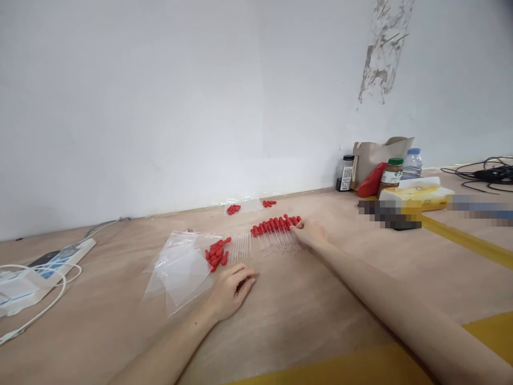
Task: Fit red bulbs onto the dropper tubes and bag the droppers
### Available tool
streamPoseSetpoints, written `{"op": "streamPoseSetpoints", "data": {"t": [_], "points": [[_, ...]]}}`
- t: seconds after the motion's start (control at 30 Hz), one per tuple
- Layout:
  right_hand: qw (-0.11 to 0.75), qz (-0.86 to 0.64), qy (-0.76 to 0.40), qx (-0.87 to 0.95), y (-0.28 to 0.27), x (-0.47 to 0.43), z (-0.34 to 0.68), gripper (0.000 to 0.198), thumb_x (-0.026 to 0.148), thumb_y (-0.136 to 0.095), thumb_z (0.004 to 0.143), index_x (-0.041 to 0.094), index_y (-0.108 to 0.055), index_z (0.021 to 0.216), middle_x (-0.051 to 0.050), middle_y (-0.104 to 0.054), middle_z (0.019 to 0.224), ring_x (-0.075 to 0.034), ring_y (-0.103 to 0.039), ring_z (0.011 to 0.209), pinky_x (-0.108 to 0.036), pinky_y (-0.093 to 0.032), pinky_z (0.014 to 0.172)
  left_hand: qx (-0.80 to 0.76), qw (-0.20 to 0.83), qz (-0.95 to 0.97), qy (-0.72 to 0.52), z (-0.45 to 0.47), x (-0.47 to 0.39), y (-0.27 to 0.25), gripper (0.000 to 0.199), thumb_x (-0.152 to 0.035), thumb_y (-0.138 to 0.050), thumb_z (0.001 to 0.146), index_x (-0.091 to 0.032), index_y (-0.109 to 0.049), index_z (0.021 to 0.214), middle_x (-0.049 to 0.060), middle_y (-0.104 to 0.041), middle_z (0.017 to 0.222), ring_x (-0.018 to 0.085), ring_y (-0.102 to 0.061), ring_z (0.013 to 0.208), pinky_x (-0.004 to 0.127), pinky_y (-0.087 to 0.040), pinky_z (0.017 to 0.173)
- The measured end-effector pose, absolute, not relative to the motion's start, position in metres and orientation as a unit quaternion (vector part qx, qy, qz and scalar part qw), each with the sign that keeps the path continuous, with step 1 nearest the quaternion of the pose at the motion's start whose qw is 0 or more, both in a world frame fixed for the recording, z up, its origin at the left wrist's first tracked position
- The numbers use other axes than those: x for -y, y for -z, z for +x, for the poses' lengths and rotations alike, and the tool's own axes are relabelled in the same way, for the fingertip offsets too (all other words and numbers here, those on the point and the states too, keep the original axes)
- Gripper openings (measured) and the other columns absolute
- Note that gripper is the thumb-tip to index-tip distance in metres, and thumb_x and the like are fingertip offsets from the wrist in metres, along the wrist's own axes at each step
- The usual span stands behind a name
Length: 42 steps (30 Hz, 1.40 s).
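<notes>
Right hand is at the right end of the row of slender clear droppers with red rubber bulbs, fingertips touching; whether they grip, I can't tell! Left hand rests half-curled, partly open, near loose red bulbs.

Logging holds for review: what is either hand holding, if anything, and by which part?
Right hand: fingertips at the row's red bulbs; whether one is held can't be told. Left hand: nothing visibly held.

Left hand and right hand, both bare
Forearms bare too; one small dark spot behind the left hand's grip.
</notes>
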State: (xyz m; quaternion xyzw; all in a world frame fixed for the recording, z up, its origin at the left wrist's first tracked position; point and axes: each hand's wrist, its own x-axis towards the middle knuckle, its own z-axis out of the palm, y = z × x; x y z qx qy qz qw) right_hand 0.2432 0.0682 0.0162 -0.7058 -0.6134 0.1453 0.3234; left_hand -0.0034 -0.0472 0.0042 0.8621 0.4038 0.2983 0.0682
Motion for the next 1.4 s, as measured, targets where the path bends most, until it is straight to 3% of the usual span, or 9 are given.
{"op": "streamPoseSetpoints", "data": {"t": [0.33, 0.47, 0.57, 0.67, 0.87, 1.1, 1.3, 1.4], "points": [[0.319, -0.705, -0.116, 0.622, -0.009, -0.069, 0.238, 0.031, 0.049, -0.049, 0.072, 0.022, -0.061, 0.062, -0.001, -0.064, 0.068, -0.021, -0.059, 0.073, -0.043, -0.028, 0.084, -0.401, 0.072, 0.867, -0.287, -0.001, 0.05, -0.005, 0.02, -0.023, -0.042, 0.086, -0.019, -0.062, 0.084, 0.004, -0.058, 0.078, 0.015, -0.054, 0.071, 0.026, -0.042, 0.065], [0.339, -0.671, -0.058, 0.657, -0.014, -0.056, 0.233, 0.024, 0.039, -0.048, 0.074, 0.021, -0.06, 0.066, -0.002, -0.065, 0.071, -0.019, -0.058, 0.072, -0.04, -0.029, 0.08, -0.46, -0.014, 0.828, -0.321, -0.01, 0.044, -0.018, 0.019, -0.03, -0.049, 0.081, -0.018, -0.055, 0.068, 0.003, -0.054, 0.072, 0.017, -0.051, 0.071, 0.029, -0.041, 0.068], [0.35, -0.62, -0.038, 0.701, -0.021, -0.043, 0.218, 0.017, 0.031, -0.048, 0.075, 0.021, -0.061, 0.068, -0.001, -0.066, 0.074, -0.017, -0.057, 0.074, -0.035, -0.03, 0.077, -0.531, -0.054, 0.78, -0.328, -0.03, 0.021, -0.036, 0.017, -0.029, -0.047, 0.081, -0.019, -0.056, 0.072, 0.005, -0.056, 0.078, 0.021, -0.052, 0.079, 0.033, -0.04, 0.074], [0.329, -0.577, -0.062, 0.745, -0.028, -0.033, 0.19, 0.016, 0.026, -0.048, 0.074, 0.022, -0.062, 0.071, 0.0, -0.067, 0.077, -0.016, -0.058, 0.075, -0.031, -0.031, 0.075, -0.572, 0.002, 0.768, -0.289, -0.05, -0.014, -0.051, 0.012, -0.028, -0.053, 0.074, -0.021, -0.06, 0.081, 0.006, -0.061, 0.089, 0.024, -0.054, 0.088, 0.034, -0.039, 0.078], [0.247, -0.604, -0.071, 0.754, -0.027, -0.04, 0.13, 0.017, 0.021, -0.05, 0.071, 0.018, -0.059, 0.084, -0.008, -0.066, 0.081, -0.02, -0.06, 0.08, -0.03, -0.033, 0.07, -0.566, 0.068, 0.792, -0.218, -0.059, -0.064, -0.052, 0.011, -0.026, -0.061, 0.066, -0.021, -0.062, 0.076, 0.005, -0.067, 0.08, 0.022, -0.06, 0.075, 0.028, -0.043, 0.064], [0.2, -0.65, -0.087, 0.728, -0.028, -0.053, 0.106, 0.031, 0.018, -0.055, 0.067, 0.01, -0.055, 0.097, -0.017, -0.064, 0.09, -0.024, -0.06, 0.086, -0.034, -0.034, 0.074, -0.552, 0.09, 0.8, -0.216, -0.057, -0.076, -0.042, 0.011, -0.017, -0.063, 0.061, -0.022, -0.063, 0.071, 0.002, -0.067, 0.072, 0.02, -0.059, 0.069, 0.027, -0.043, 0.062], [0.179, -0.669, -0.09, 0.716, -0.034, -0.054, 0.092, 0.025, 0.01, -0.047, 0.074, 0.009, -0.055, 0.098, -0.016, -0.065, 0.085, -0.023, -0.061, 0.085, -0.037, -0.031, 0.078, -0.546, 0.048, 0.765, -0.336, -0.046, -0.06, -0.051, 0.02, -0.025, -0.052, 0.075, -0.021, -0.062, 0.093, 0.005, -0.063, 0.084, 0.019, -0.056, 0.077, 0.03, -0.041, 0.073], [0.182, -0.67, -0.084, 0.715, -0.037, -0.051, 0.092, 0.028, 0.008, -0.041, 0.076, 0.006, -0.053, 0.102, -0.019, -0.065, 0.085, -0.025, -0.061, 0.085, -0.037, -0.032, 0.077, -0.546, 0.042, 0.738, -0.395, -0.036, -0.036, -0.047, 0.026, -0.029, -0.042, 0.083, -0.018, -0.06, 0.098, 0.005, -0.06, 0.082, 0.017, -0.054, 0.068, 0.029, -0.042, 0.067]]}}
